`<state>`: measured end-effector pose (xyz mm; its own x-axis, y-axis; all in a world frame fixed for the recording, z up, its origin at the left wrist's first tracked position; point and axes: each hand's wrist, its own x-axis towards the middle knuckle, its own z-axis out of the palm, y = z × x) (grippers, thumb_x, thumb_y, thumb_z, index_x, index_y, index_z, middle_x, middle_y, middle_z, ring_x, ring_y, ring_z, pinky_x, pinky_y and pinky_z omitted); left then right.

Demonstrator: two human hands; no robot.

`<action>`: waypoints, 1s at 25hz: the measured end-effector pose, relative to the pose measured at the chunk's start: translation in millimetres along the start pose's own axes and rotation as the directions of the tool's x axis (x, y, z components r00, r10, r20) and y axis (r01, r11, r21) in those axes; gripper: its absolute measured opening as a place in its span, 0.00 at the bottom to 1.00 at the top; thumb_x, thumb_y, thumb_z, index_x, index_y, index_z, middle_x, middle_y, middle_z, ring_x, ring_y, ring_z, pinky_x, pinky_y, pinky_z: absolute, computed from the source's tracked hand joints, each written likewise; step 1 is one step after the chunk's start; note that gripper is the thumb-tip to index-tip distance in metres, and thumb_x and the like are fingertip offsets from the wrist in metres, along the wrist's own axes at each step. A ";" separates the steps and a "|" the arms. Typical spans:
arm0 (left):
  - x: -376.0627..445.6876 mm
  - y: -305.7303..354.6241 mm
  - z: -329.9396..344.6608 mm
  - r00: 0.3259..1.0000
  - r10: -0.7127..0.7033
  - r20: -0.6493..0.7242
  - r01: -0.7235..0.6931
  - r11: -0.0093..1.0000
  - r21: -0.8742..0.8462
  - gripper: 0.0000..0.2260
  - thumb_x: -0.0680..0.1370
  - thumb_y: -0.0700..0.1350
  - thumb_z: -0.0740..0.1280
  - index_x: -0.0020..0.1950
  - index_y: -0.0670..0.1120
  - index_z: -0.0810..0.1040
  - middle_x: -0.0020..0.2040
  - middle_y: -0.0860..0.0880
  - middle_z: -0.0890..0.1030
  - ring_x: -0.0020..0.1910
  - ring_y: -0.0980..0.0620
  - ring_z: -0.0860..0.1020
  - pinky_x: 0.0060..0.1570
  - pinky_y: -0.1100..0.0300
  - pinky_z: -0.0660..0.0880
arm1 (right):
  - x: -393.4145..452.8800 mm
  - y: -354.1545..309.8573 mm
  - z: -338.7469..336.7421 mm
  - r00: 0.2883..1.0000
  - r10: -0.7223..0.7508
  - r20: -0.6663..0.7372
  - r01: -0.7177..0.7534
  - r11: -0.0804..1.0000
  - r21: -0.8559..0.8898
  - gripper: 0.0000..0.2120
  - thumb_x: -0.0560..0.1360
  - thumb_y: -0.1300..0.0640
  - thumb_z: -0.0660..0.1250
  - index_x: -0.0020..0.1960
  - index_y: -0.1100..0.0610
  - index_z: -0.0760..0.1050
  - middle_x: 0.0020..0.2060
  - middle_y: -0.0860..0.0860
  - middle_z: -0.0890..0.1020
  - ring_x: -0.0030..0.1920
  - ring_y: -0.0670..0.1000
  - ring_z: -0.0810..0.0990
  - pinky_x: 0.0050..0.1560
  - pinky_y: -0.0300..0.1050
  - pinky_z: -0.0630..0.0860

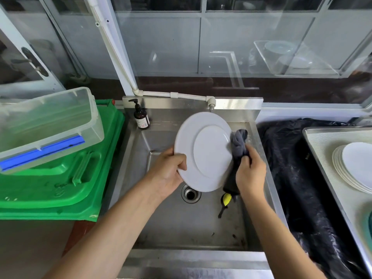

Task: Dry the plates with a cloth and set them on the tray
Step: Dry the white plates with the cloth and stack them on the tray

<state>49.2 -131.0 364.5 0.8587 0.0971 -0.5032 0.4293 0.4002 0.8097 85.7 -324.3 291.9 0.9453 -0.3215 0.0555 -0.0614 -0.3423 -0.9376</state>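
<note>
Steel sink (193, 228) below, tray (322, 158) with stacked plates (354, 168) at the right edge; above the basin tilts a white plate (203, 152), left hand (169, 174) gripping its rim, right hand (249, 174) clutching the grey cloth (238, 144) against its right edge

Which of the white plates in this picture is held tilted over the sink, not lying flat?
The plate gripped by the left hand, beside the grey cloth. The others lie stacked on the tray.
</note>
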 end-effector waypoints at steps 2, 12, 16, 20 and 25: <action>-2.8 -4.5 -0.8 1.000 -0.003 0.019 0.002 0.998 0.069 0.16 0.66 0.25 0.54 0.36 0.43 0.73 0.35 0.45 0.73 0.37 0.46 0.72 0.39 0.58 0.68 | 16.8 -14.1 -4.8 0.997 -0.068 0.020 0.069 0.997 -0.046 0.21 0.79 0.67 0.56 0.65 0.54 0.79 0.50 0.45 0.82 0.54 0.47 0.78 0.51 0.31 0.68; 3.9 -38.6 2.5 0.999 0.021 0.034 -0.028 0.975 0.222 0.15 0.58 0.32 0.58 0.39 0.41 0.79 0.39 0.42 0.77 0.40 0.45 0.75 0.42 0.53 0.68 | 5.2 -25.2 6.2 0.855 -0.453 0.253 0.488 0.868 -0.095 0.20 0.79 0.66 0.57 0.65 0.58 0.80 0.63 0.50 0.78 0.58 0.31 0.72 0.62 0.22 0.63; 23.3 -42.3 0.4 1.000 0.011 -0.019 -0.008 0.985 0.174 0.12 0.57 0.33 0.59 0.32 0.46 0.77 0.34 0.48 0.80 0.34 0.50 0.80 0.32 0.60 0.73 | -8.7 28.3 -21.0 0.910 -0.292 0.294 0.365 0.902 -0.233 0.18 0.80 0.68 0.60 0.65 0.59 0.80 0.64 0.54 0.78 0.63 0.51 0.77 0.66 0.40 0.73; 36.0 -51.1 11.6 1.000 -0.014 0.020 0.009 0.977 0.215 0.14 0.56 0.34 0.60 0.35 0.46 0.79 0.38 0.49 0.82 0.43 0.45 0.79 0.35 0.58 0.75 | -12.8 78.3 -63.4 0.895 -0.339 0.291 0.443 0.753 -0.486 0.16 0.79 0.63 0.58 0.60 0.62 0.82 0.63 0.61 0.79 0.60 0.65 0.79 0.61 0.55 0.76; 38.6 -72.8 32.8 0.997 -0.073 0.030 0.064 0.969 0.238 0.20 0.58 0.33 0.59 0.43 0.46 0.83 0.47 0.47 0.84 0.51 0.41 0.79 0.43 0.53 0.77 | -11.7 140.4 -95.4 0.944 -0.207 0.256 0.329 0.581 -0.744 0.19 0.78 0.62 0.61 0.66 0.56 0.80 0.71 0.63 0.74 0.73 0.64 0.71 0.74 0.63 0.65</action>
<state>60.3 -186.3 296.1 0.8329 0.0405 -0.5519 0.5377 0.1767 0.8244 35.4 -452.8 192.3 0.9873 -0.0064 0.1586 0.0373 -0.9619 -0.2709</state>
